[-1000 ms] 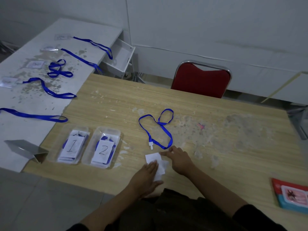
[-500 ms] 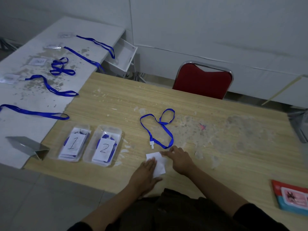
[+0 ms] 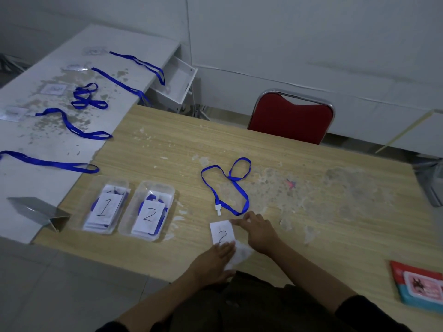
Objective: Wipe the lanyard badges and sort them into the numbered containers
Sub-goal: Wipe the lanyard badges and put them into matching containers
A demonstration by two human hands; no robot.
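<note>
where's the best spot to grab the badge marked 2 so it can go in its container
Probably the far left corner of the badge, pinched from the left. It lies flat; the right hand holds its far right edge and the left hand with the wipe covers the near end, so that corner is free.

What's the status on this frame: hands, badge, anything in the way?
Left hand flat on wipe. Right hand fingers steady badge marked 2. Container 2 nearby, path unobstructed.
</note>
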